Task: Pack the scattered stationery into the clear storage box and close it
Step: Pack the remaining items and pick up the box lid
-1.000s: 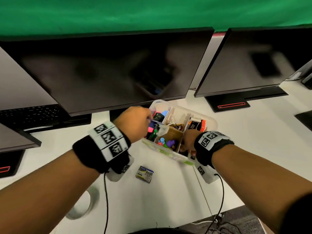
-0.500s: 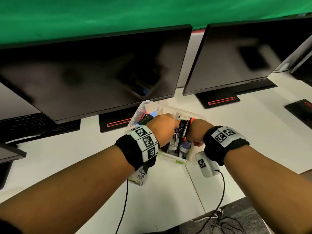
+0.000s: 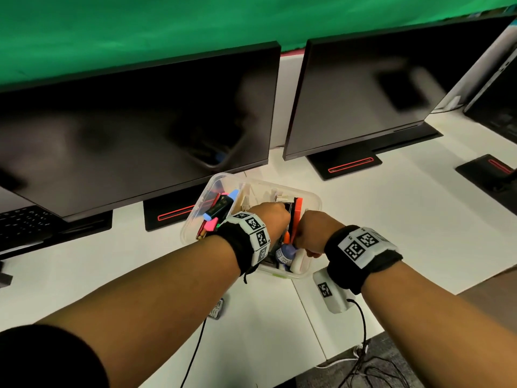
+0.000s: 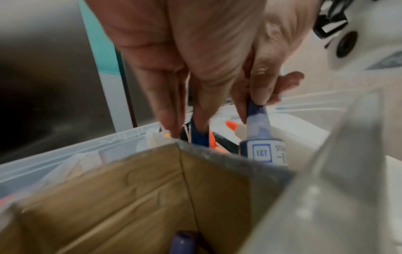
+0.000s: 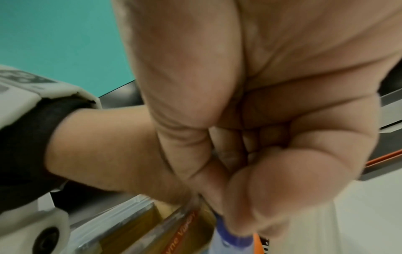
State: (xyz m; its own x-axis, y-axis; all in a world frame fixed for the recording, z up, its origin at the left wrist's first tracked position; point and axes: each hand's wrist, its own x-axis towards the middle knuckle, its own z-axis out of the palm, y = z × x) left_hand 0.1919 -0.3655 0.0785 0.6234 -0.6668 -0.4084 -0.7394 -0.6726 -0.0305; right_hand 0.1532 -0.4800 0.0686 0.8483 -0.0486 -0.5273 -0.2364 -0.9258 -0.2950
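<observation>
The clear storage box [image 3: 193, 219] stands open on the white desk below the left monitor. Both hands are in its right compartment. My left hand [image 3: 275, 219] reaches down with fingers nearly straight, and a dark blue item [image 4: 199, 135] sits pinched between its fingers [image 4: 172, 120]. Beside it, my right hand [image 3: 307, 236] is curled and pinches the blue cap of a small ink bottle [image 4: 263, 151], also seen from the right wrist [image 5: 232, 244]. An orange tool [image 3: 298, 208] stands between the hands. Highlighters [image 3: 221, 208] fill the left compartment.
A brown cardboard divider [image 4: 152, 189] lines the middle compartment. A small printed packet [image 3: 216, 308] lies on the desk under my left forearm. Two dark monitors [image 3: 140, 130] [image 3: 363, 93] stand close behind, a keyboard [image 3: 22, 228] far left, cables [image 3: 363, 368] at the front edge.
My left hand has moved from the box's left compartment across to the right one, next to my right hand. The right hand has stayed in that compartment.
</observation>
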